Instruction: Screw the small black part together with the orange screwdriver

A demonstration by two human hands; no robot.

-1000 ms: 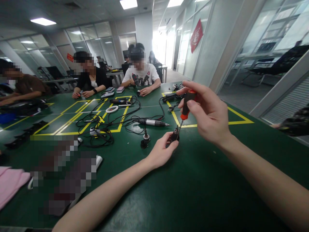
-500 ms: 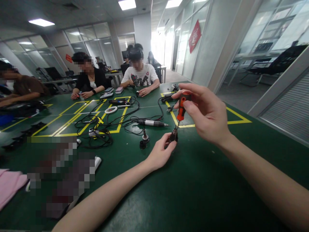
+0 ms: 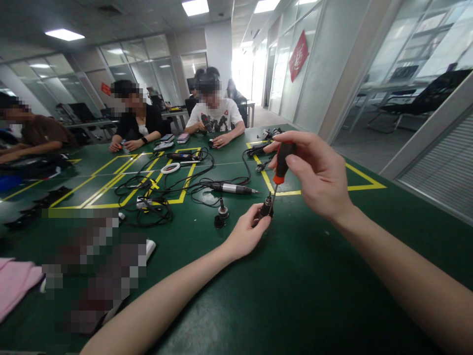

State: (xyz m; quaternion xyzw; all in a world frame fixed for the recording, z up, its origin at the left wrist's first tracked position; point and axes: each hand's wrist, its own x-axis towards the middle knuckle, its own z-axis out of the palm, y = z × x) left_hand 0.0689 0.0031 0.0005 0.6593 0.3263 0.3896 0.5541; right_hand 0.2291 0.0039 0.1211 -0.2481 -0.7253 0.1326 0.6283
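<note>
In my right hand (image 3: pixel 318 177) is a screwdriver (image 3: pixel 281 165) with a black and orange handle, gripped between thumb and fingers. Its thin shaft points down at a small dark cylindrical part (image 3: pixel 266 209) with a metal top. My left hand (image 3: pixel 247 231) pinches that part upright on the table; its lower side is partly hidden by my fingers. Whether the tip sits in a screw is too small to tell. Left of my left hand stand a metal-topped fitting (image 3: pixel 222 209) and a small black ring-like piece (image 3: pixel 219 222).
A silver and black pen-shaped power tool (image 3: pixel 234 189) with cables lies beyond my hands on the green table (image 3: pixel 295 296). A white ring (image 3: pixel 170 168) and coiled black cables (image 3: pixel 162 213) are to the left. Co-workers sit across the table, one holding a drill (image 3: pixel 206 123).
The screwdriver handle has turned in my right hand, showing more black now, with a slight shift of its angle. My left hand keeps its hold on the dark part.
</note>
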